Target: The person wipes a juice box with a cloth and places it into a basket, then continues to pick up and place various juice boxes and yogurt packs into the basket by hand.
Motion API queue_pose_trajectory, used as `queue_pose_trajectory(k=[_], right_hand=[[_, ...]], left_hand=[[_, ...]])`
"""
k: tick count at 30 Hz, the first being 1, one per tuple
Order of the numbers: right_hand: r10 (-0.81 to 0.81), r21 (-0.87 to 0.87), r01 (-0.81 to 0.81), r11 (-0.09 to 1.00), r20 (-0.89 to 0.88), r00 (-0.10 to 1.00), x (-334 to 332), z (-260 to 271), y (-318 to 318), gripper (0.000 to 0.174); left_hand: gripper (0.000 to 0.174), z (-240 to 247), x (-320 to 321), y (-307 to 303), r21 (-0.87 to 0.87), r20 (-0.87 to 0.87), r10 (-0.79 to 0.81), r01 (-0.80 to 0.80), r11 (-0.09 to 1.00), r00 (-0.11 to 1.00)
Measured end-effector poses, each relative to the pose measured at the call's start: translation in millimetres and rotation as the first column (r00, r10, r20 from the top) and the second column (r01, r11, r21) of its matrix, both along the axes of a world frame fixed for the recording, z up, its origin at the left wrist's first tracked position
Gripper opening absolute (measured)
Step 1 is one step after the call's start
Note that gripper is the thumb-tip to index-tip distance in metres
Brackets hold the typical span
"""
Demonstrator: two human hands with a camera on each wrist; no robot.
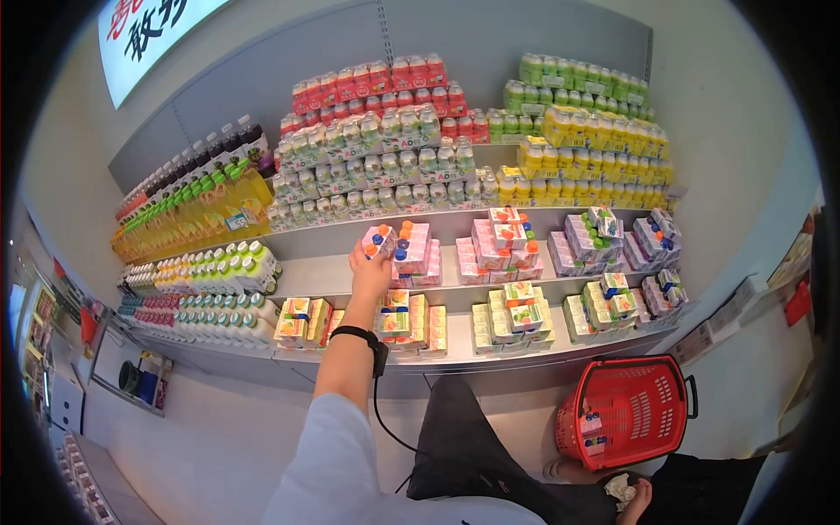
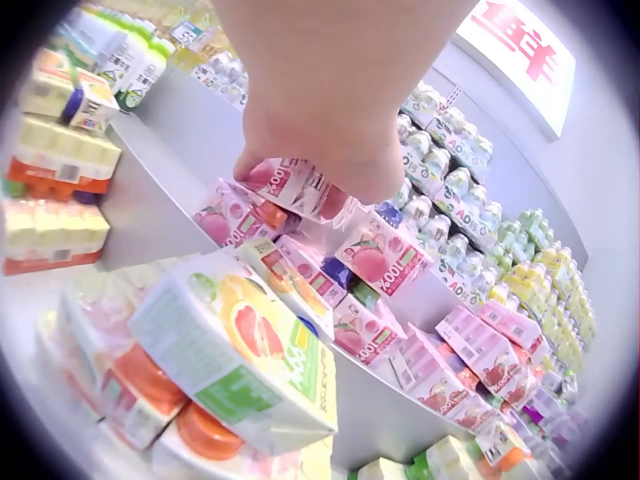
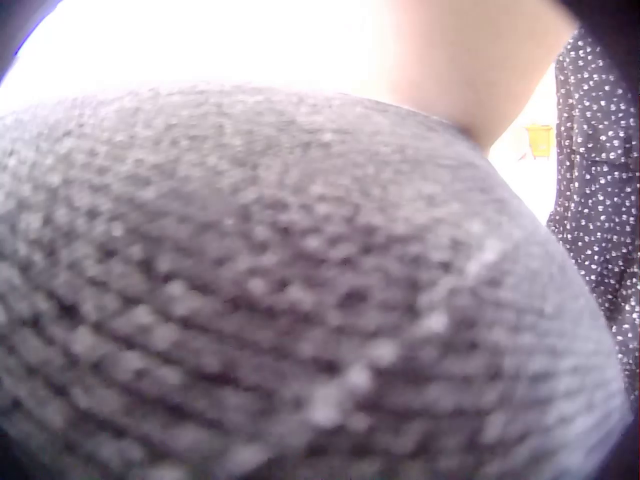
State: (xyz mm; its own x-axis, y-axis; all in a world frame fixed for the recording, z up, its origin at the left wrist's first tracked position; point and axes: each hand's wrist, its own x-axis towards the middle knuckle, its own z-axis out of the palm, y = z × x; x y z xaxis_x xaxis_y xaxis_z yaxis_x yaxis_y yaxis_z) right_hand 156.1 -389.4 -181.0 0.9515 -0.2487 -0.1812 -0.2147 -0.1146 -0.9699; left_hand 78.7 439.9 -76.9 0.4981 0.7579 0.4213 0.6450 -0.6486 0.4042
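In the head view my left hand [image 1: 372, 273] reaches to the upper ledge and grips a small pink juice carton pack [image 1: 379, 241] with blue and orange caps. Seen from the left wrist, the fingers curl over the pink pack [image 2: 290, 185], hiding part of it. A stack of pink juice packs [image 1: 413, 248] sits right beside it. Low at the right, next to my grey trouser leg [image 1: 464, 429], my right hand [image 1: 640, 504] holds a crumpled white wad [image 1: 620, 490]. The right wrist view is mostly filled by grey fabric [image 3: 300, 280].
A red basket [image 1: 573, 429] with a few small packs inside stands on the floor at right. Juice packs [image 1: 407, 319] line the lower ledge; yellow bottles [image 1: 188, 214] stand at left. A person in black clothing [image 1: 709, 486] is close on the right.
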Motion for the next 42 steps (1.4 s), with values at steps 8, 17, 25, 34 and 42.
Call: queue_pose_trajectory(k=[8, 17, 25, 34, 42], right_hand=[[0.012, 0.126, -0.017, 0.992, 0.042, 0.999, 19.0, -53.0, -19.9, 0.009], [-0.027, 0.18, 0.017, 0.983, 0.055, 0.998, 11.7, -64.9, -30.6, 0.007], [-0.034, 0.236, 0.016, 0.972, 0.075, 0.997, 10.8, -74.3, -46.6, 0.008], [-0.036, 0.253, 0.018, 0.967, 0.067, 0.997, 14.2, -82.0, -44.1, 0.009], [-0.031, 0.276, 0.03, 0.961, -0.001, 1.0, 11.1, -52.0, -30.7, 0.011]], left_hand=[[0.092, 69.4, 40.0, -53.7, -0.211, -0.356, 0.164, -0.25, 0.945, 0.92], [0.108, 50.8, 68.0, -70.1, -0.226, -0.285, 0.297, -0.365, 0.903, 0.911], [0.108, 52.6, 61.5, -82.5, -0.235, -0.245, 0.404, -0.458, 0.857, 0.881], [0.095, 38.9, 55.4, -63.3, -0.214, -0.141, 0.371, -0.394, 0.894, 0.918], [0.076, 80.2, 8.5, -64.6, 0.368, -0.192, 0.136, -0.057, 0.928, 0.972]])
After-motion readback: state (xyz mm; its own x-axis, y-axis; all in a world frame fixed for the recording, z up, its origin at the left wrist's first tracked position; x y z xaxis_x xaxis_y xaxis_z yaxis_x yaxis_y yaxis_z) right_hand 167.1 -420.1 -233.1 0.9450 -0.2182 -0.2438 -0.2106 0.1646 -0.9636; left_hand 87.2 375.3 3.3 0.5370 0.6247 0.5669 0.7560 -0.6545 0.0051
